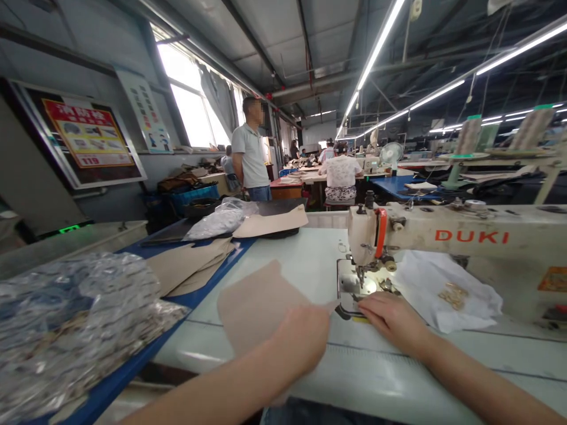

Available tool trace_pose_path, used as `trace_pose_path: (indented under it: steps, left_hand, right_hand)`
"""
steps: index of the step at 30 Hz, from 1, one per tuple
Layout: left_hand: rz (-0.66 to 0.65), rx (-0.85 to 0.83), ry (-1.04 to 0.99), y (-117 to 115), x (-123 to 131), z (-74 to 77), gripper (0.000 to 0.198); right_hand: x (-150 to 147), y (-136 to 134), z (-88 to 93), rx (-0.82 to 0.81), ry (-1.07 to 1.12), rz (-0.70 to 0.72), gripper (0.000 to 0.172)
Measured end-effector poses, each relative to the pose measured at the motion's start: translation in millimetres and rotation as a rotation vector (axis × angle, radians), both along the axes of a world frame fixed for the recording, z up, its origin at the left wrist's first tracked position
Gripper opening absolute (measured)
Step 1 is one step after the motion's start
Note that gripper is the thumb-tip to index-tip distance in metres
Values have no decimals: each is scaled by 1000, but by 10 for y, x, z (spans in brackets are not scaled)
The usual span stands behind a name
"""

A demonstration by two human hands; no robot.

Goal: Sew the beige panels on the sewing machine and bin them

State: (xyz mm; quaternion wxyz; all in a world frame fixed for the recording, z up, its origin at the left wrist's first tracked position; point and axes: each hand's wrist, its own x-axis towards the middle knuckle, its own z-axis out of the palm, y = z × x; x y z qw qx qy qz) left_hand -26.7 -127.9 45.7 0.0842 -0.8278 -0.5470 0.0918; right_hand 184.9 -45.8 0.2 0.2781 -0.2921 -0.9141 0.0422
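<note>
A beige fabric piece [257,301] lies flat on the pale sewing table [301,254]. My left hand [301,336] rests on the piece's near right part, fingers curled under and hidden from view. My right hand [390,316] lies with fingers together, pressing the fabric's right tip at the needle plate [352,286] of the white DUKI sewing machine [443,236].
A stack of beige cut pieces [190,265] sits on a blue surface at left, with clear plastic bags [71,330] nearer me. A white cloth with small metal parts [447,295] lies under the machine arm. A person [250,150] stands beyond the table; another sits further back.
</note>
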Motion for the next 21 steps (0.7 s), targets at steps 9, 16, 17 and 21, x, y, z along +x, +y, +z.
trace_pose_path:
  steps: [9, 16, 17, 21]
  left_hand:
    - [297, -146, -741, 407, -104, 107, 36]
    - [95, 4, -544, 171, -671, -83, 44]
    - [73, -60, -486, 135, -696, -95, 49]
    - [104, -153, -424, 64, -630, -114, 57]
  right_hand:
    - [-6, -30, 57, -17, -24, -20, 29]
    - [-27, -54, 88, -4, -7, 6, 29]
    - [-45, -88, 102, -9, -8, 26, 28]
    - [-110, -215, 124, -97, -113, 162, 33]
